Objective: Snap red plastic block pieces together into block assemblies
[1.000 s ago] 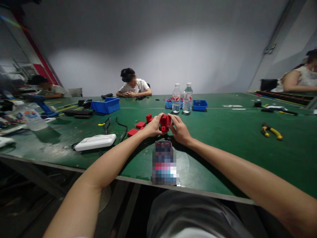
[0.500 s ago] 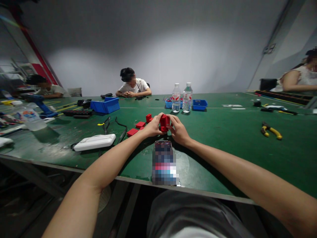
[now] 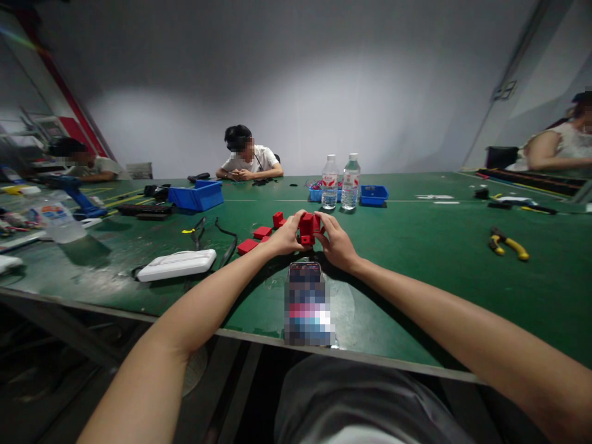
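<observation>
A: In the head view, what are the hands doing?
B: Both are at the red block [image 3: 306,229], near the middle of the green table [image 3: 416,246]. The left hand [image 3: 287,237] grips it from the left, thumb and fingers curled around that side.
A: And the right hand [image 3: 340,245]?
B: Its fingers are bent in a narrow pinch against the block's right side. I can't tell whether the red between the hands is one part or two; the fingers cover some of it.
A: Any more red nearby?
B: Yes, just left of the left hand: two flat red pieces [image 3: 248,246] and, farther back, a small upright red piece [image 3: 278,219]. Another bit is partly hidden by the forearm.
A: What lies on the near side?
B: A phone [image 3: 305,296], at the table's near edge between the forearms, its screen blurred out. To the left there's a white device [image 3: 178,265] with a black cable [image 3: 229,243] behind it.
A: And the far side?
B: Two water bottles [image 3: 329,185] stand side by side, with a small blue tray [image 3: 374,195] just to their right. A larger blue bin [image 3: 197,195] sits far left, and a person in a white shirt [image 3: 259,159] leans on the far edge.
A: Right side?
B: Yellow-handled pliers [image 3: 520,251], well apart from the right hand.
</observation>
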`<move>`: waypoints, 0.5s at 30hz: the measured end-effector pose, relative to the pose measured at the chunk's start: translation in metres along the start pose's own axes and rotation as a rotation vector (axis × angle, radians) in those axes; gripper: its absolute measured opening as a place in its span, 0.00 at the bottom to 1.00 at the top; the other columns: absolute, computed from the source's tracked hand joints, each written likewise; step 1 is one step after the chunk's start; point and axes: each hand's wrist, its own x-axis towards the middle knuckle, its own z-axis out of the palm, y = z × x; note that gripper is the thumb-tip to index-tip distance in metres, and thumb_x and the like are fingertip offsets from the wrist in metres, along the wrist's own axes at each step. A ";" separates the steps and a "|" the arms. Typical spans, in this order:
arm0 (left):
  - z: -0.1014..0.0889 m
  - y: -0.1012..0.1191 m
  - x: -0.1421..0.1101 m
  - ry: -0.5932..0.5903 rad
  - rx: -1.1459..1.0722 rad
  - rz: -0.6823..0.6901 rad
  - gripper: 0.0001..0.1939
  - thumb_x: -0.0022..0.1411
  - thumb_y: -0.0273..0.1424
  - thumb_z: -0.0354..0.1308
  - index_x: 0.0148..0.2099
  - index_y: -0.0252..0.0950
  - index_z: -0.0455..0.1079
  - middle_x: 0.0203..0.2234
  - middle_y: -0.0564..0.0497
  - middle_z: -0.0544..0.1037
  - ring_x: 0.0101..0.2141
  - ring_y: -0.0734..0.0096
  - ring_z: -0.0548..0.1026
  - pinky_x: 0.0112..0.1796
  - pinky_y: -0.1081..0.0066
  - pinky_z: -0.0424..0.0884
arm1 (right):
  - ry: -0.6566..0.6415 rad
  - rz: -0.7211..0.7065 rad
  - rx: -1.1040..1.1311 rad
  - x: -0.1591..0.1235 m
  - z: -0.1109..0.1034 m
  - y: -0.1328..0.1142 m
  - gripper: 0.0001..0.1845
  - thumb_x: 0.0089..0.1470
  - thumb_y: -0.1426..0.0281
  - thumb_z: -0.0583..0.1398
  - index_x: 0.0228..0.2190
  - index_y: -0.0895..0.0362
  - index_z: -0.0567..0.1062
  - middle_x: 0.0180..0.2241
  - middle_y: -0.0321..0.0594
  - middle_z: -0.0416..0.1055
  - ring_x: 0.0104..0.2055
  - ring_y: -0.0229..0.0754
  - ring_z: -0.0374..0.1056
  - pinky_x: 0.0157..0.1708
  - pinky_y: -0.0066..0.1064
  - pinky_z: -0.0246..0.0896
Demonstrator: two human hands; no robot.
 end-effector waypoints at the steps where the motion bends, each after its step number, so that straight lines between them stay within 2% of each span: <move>1: 0.000 0.001 0.000 -0.014 0.026 0.007 0.51 0.40 0.33 0.71 0.64 0.38 0.50 0.49 0.42 0.67 0.47 0.55 0.70 0.47 0.56 0.70 | -0.003 -0.002 0.005 0.000 0.000 0.000 0.29 0.58 0.74 0.53 0.61 0.53 0.58 0.58 0.51 0.62 0.57 0.49 0.62 0.56 0.44 0.61; 15: -0.002 0.003 0.001 -0.032 0.060 0.020 0.52 0.41 0.34 0.70 0.65 0.38 0.49 0.49 0.41 0.66 0.49 0.54 0.70 0.49 0.55 0.69 | -0.049 0.043 0.071 0.004 0.000 -0.005 0.27 0.56 0.76 0.53 0.58 0.55 0.63 0.57 0.52 0.63 0.55 0.49 0.64 0.53 0.43 0.63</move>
